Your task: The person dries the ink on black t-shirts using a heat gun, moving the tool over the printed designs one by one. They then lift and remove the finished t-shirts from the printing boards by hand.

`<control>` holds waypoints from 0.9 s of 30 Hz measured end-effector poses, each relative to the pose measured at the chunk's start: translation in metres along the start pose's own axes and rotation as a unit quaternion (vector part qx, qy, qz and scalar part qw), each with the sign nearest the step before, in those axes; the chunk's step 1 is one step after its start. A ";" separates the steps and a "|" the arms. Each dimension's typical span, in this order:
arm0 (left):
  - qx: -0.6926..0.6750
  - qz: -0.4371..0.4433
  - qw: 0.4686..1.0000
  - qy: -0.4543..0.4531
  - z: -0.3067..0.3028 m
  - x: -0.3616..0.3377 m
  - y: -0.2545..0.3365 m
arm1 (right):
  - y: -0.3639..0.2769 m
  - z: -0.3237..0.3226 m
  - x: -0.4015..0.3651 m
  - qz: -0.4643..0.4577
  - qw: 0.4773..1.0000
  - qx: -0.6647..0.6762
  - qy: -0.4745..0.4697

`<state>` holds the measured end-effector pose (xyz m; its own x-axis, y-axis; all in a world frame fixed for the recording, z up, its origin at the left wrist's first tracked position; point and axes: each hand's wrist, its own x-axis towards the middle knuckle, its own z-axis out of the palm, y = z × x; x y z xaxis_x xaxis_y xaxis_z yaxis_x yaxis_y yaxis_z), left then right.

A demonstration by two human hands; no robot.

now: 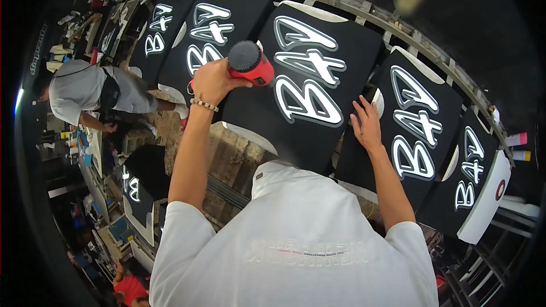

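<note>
A red heat gun (263,73) with a black ridged rear end is gripped in my left hand (211,83), a beaded bracelet on that wrist. It hangs over the left side of a black printed garment (362,45), whose white letters (310,68) read "BAD" with a grey outline. My right hand (367,124), fingers spread, is at the lower right edge of this garment, beside the gap before the neighbouring black garment (364,165). The gun's handle is mostly hidden behind my left fingers.
More black garments with the same print, such as one at the left (162,28) and one at the right (472,162), lie along a curved-looking rail (364,13). Another person (85,91) bends forward at the left. A person in red (132,289) is at lower left.
</note>
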<state>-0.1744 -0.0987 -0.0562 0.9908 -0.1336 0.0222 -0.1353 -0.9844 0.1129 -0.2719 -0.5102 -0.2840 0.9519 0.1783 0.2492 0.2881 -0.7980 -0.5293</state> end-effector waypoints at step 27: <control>-0.081 0.094 0.992 0.010 0.014 -0.027 0.048 | -0.001 0.002 -0.002 -0.009 0.999 -0.017 0.040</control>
<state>-0.2079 -0.1438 -0.0657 0.9475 -0.3099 0.0784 -0.3195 -0.9105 0.2624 -0.2734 -0.5082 -0.2858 0.9349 0.1475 0.3229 0.3001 -0.8141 -0.4971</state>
